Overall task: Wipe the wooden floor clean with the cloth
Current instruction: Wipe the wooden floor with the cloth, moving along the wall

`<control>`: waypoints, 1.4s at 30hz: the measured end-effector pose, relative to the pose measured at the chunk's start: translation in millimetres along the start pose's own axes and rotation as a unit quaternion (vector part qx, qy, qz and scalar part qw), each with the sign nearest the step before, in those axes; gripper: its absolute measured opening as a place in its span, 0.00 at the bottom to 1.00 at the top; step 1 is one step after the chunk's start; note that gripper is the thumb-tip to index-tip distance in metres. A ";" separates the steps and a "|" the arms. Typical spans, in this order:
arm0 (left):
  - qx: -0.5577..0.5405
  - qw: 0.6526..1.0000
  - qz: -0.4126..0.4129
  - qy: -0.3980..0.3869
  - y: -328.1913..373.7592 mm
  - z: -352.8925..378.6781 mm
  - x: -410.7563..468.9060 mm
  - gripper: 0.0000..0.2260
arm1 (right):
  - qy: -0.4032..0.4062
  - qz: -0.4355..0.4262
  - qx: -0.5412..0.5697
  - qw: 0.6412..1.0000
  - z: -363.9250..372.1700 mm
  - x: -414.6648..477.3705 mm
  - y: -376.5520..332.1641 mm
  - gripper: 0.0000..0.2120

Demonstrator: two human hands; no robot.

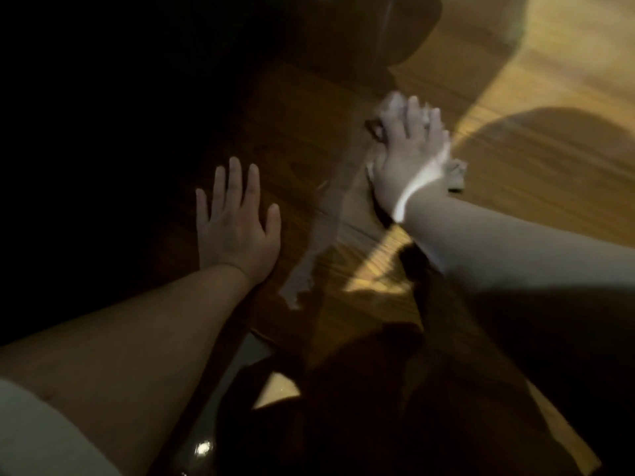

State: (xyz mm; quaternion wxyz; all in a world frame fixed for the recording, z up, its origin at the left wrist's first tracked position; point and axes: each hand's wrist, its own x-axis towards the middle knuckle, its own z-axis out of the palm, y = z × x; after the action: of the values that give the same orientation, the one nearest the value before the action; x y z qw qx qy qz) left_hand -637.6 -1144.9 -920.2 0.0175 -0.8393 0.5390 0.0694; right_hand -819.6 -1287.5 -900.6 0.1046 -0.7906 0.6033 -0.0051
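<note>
Wooden floor (515, 80): filled the view, brightly lit at upper right, in deep shade at left. A rounded shadow lay on the lit boards at right.

Dark object (395, 29): stood on the floor at the top edge; too dim to identify.

Wet streak (319, 235): a pale, shiny band ran along the boards between the two hands, from near the right wrist down toward the viewer.

Left hand (237, 218): lay palm down on the shaded floor, fingers straight and spread, holding nothing.

Right hand (409, 156): motion-blurred, pressed palm down on the cloth, fingers extended and splayed over it, not curled round it.

Cloth (457, 173): pale, crumpled, lay on the floor under the right hand at the edge of the lit area; its edges showed beyond the fingertips and beside the wrist.
</note>
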 end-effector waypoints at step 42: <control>-0.031 0.996 0.085 0.013 77.6 -1.6 22.4 0.28 | -0.067 0.052 -0.021 0.996 -0.9 -52.0 65.0 0.32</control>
State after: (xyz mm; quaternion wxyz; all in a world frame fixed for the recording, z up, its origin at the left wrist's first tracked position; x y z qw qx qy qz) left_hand -698.6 -1197.8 -918.2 -0.0214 -0.7917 0.6057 0.0768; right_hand -895.7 -1254.2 -904.6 0.1283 -0.7590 0.6349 0.0662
